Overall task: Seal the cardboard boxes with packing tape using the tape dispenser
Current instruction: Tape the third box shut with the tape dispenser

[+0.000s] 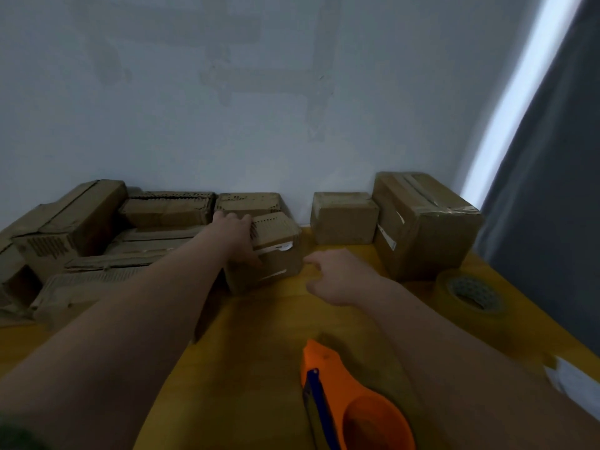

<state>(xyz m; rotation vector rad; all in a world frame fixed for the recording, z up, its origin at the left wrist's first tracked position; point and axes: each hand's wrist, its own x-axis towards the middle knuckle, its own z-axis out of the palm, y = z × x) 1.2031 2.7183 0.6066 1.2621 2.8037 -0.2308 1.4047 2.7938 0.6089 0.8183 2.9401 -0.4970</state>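
Observation:
A small cardboard box (276, 254) stands mid-table, turned at an angle, with white label strips on its front. My left hand (238, 235) lies over its top left corner, thumb down the front face, gripping it. My right hand (337, 274) hovers just right of the box with fingers loosely curled, holding nothing. The orange tape dispenser (350, 401) with a blue blade strip lies on the yellow table (259, 336) near the front edge, under my right forearm. A roll of packing tape (470, 293) lies flat at the right.
Several flattened and open cardboard boxes (97, 235) are piled at the left against the wall. A small box (344, 219) and a larger taped box (422, 225) stand at the back right. A grey curtain (552, 190) hangs at the right. White paper (571, 381) lies at the table's right edge.

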